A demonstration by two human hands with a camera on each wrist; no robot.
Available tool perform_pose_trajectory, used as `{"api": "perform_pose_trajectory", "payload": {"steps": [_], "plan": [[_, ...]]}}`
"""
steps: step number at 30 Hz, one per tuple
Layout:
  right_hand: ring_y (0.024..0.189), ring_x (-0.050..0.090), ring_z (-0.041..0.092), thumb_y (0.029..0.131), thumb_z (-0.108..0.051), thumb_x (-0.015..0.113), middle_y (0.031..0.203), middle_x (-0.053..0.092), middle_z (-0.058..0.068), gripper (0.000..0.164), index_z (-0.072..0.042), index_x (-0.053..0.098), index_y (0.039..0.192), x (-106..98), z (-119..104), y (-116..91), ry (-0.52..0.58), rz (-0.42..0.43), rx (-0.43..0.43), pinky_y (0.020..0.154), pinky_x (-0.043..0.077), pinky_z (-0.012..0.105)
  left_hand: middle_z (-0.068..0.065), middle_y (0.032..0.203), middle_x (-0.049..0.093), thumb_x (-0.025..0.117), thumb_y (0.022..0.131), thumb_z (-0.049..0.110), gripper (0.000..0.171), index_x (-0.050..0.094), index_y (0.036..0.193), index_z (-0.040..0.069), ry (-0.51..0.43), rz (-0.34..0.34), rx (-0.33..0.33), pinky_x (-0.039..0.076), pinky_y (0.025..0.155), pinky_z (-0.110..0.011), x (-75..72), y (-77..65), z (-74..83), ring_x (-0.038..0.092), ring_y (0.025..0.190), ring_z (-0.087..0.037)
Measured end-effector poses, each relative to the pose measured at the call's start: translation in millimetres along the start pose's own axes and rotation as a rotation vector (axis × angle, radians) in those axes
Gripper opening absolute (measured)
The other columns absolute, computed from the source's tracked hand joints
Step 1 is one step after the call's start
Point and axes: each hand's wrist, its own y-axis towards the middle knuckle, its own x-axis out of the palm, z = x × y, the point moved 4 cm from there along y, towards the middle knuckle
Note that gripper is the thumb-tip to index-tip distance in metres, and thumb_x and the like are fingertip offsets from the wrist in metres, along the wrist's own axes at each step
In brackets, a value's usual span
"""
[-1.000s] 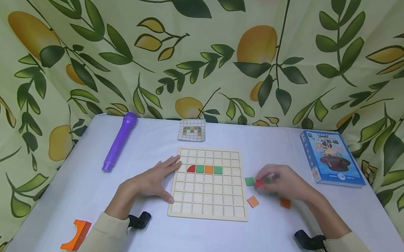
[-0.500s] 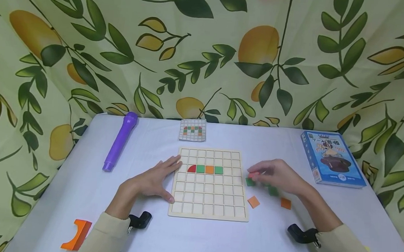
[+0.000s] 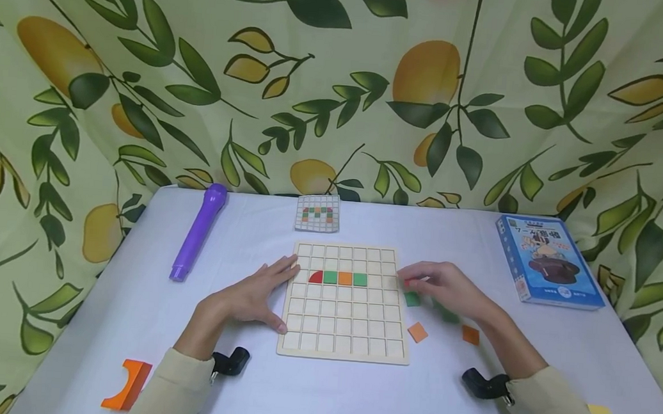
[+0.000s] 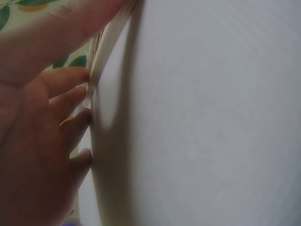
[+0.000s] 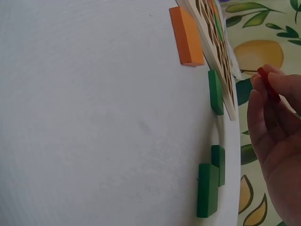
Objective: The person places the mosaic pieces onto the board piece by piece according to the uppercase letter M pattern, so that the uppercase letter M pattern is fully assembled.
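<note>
A wooden grid board lies mid-table. One of its rows bears a red rounded tile, a green tile, an orange tile and another green tile. My left hand rests against the board's left edge, thumb and fingers spread. Between thumb and fingers of my right hand I pinch a small red tile, raised by the board's right edge and partly covered by the fingers. Below that hand lie loose green tiles and an orange tile.
Behind the board is a small pattern card with a coloured grid. A purple microphone-shaped object lies left, an orange arch block front left. A blue box sits back right; a yellow piece lies near the right sleeve.
My right hand has lifted the red tile from among the loose pieces and moved left to the board's right edge. The left hand has stayed in place.
</note>
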Motion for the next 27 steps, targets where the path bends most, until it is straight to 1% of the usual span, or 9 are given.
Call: {"api": "perform_pose_trajectory", "payload": {"steps": [3, 5, 9, 12, 16, 18, 21, 24, 27], "plan": [[0.117, 0.069, 0.022, 0.093, -0.022, 0.075, 0.123, 0.076, 0.001, 0.027, -0.018, 0.076, 0.119, 4, 2, 1, -0.003, 0.005, 0.027, 0.089, 0.057, 0.018, 0.003, 0.175, 0.009, 0.097, 0.064, 0.035, 0.121, 0.028, 0.162, 0.015, 0.000, -0.003, 0.000, 0.010, 0.132, -0.059, 0.1, -0.2, 0.5, 0.005, 0.163, -0.030], [0.107, 0.070, 0.017, 0.088, -0.023, 0.080, 0.119, 0.077, 0.000, 0.028, -0.018, 0.077, 0.115, 6, 2, 2, -0.013, 0.011, 0.042, 0.084, 0.058, 0.018, 0.003, 0.175, 0.009, 0.096, 0.064, 0.035, 0.121, 0.028, 0.162, 0.015, 0.000, -0.005, -0.002, 0.011, 0.132, -0.059, -0.2, -0.8, 1.0, 0.005, 0.163, -0.030], [0.090, 0.066, 0.014, 0.081, -0.022, 0.086, 0.113, 0.077, 0.001, 0.028, -0.018, 0.078, 0.108, 8, 4, 3, -0.031, 0.021, 0.051, 0.074, 0.057, 0.020, 0.002, 0.175, 0.008, 0.096, 0.063, 0.036, 0.122, 0.028, 0.162, 0.015, 0.002, -0.004, -0.010, 0.011, 0.132, -0.059, -1.0, -1.9, 1.0, 0.005, 0.163, -0.031], [0.097, 0.066, 0.016, 0.081, -0.018, 0.085, 0.113, 0.077, 0.001, 0.023, -0.018, 0.078, 0.104, 8, 3, 5, -0.033, 0.036, 0.031, 0.077, 0.056, 0.018, 0.002, 0.175, 0.008, 0.096, 0.063, 0.037, 0.122, 0.028, 0.162, 0.015, 0.003, -0.003, -0.013, 0.012, 0.131, -0.060, -1.0, -2.1, 0.4, 0.005, 0.163, -0.031], [0.114, 0.065, 0.021, 0.083, -0.011, 0.083, 0.116, 0.074, 0.001, 0.020, -0.016, 0.079, 0.102, 8, 1, 8, -0.035, 0.061, -0.018, 0.087, 0.055, 0.014, 0.003, 0.175, 0.008, 0.096, 0.063, 0.037, 0.122, 0.028, 0.162, 0.016, 0.006, -0.005, -0.012, 0.011, 0.132, -0.059, -0.6, -1.3, -0.6, 0.004, 0.163, -0.030], [0.118, 0.065, 0.024, 0.084, -0.011, 0.082, 0.118, 0.073, 0.001, 0.021, -0.015, 0.079, 0.104, 8, 0, 9, -0.047, 0.064, -0.034, 0.091, 0.055, 0.014, 0.002, 0.175, 0.008, 0.096, 0.064, 0.037, 0.122, 0.028, 0.162, 0.015, 0.007, -0.006, -0.006, 0.010, 0.132, -0.059, -0.6, -1.1, -0.8, 0.004, 0.163, -0.030], [0.125, 0.064, 0.029, 0.086, -0.012, 0.081, 0.125, 0.073, 0.004, 0.023, -0.015, 0.079, 0.109, 10, -1, 10, -0.060, 0.049, -0.045, 0.094, 0.059, 0.021, 0.002, 0.175, 0.009, 0.096, 0.063, 0.037, 0.122, 0.028, 0.162, 0.015, 0.007, -0.006, -0.004, 0.009, 0.132, -0.058, -0.9, -0.4, -1.2, 0.004, 0.163, -0.029], [0.133, 0.061, 0.032, 0.089, -0.012, 0.078, 0.134, 0.071, 0.006, 0.025, -0.015, 0.079, 0.114, 12, -2, 12, -0.056, 0.023, -0.053, 0.099, 0.060, 0.032, 0.002, 0.175, 0.008, 0.096, 0.063, 0.037, 0.122, 0.028, 0.162, 0.015, 0.010, -0.006, -0.004, 0.010, 0.132, -0.058, -1.2, 0.1, -1.2, 0.004, 0.163, -0.029], [0.134, 0.060, 0.032, 0.091, -0.011, 0.076, 0.134, 0.071, 0.006, 0.023, -0.016, 0.079, 0.113, 14, -5, 14, -0.042, 0.008, -0.068, 0.103, 0.058, 0.040, 0.004, 0.175, 0.008, 0.096, 0.064, 0.036, 0.122, 0.027, 0.163, 0.016, 0.016, -0.008, -0.007, 0.009, 0.133, -0.057, -1.3, 0.8, -0.7, 0.003, 0.164, -0.027]]}}
